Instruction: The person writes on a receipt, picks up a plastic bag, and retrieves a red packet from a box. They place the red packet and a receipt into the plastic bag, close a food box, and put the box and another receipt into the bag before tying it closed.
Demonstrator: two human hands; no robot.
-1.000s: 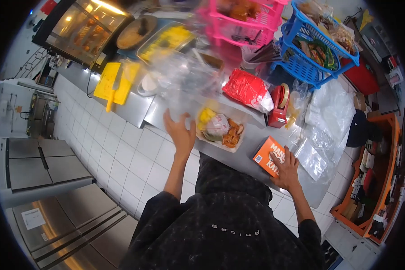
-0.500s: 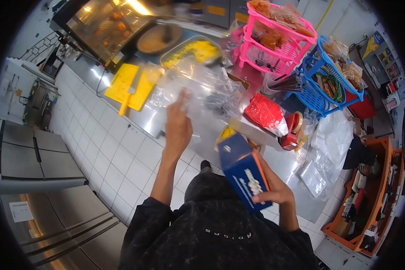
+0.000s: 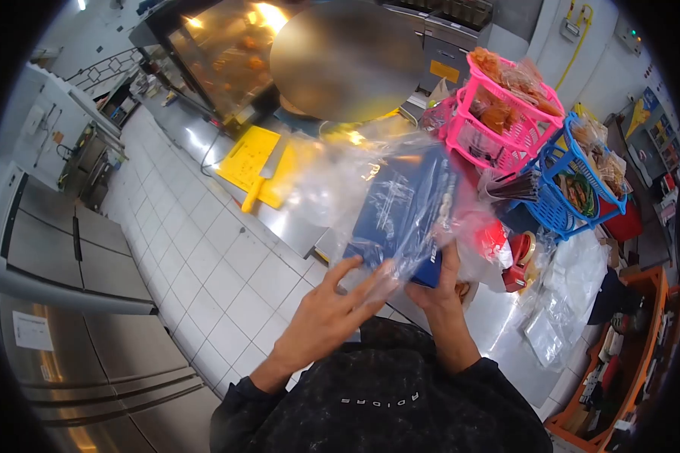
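A dark blue cardboard box point(image 3: 400, 204) is tilted in front of me, with a clear plastic bag point(image 3: 321, 185) around much of it. My right hand point(image 3: 440, 298) grips the box at its near end, the thumb along its right side. At the box's near left corner, my left hand point(image 3: 321, 321) has its fingers closed on the edge of the clear bag. The bag spreads loosely to the left and over the box top. What lies inside the box is hidden.
A yellow cutting board point(image 3: 245, 155) with a knife point(image 3: 264, 174) lies left on the metal counter. Pink baskets point(image 3: 506, 124) and blue baskets point(image 3: 555, 185) hold bagged food. A red packet point(image 3: 491, 245) and a tape dispenser point(image 3: 519, 264) stand right, near plastic bags point(image 3: 567, 283).
The box has moved up and forward from near my body, into the clear bag. My left hand has come from the counter to the bag's edge beside the box.
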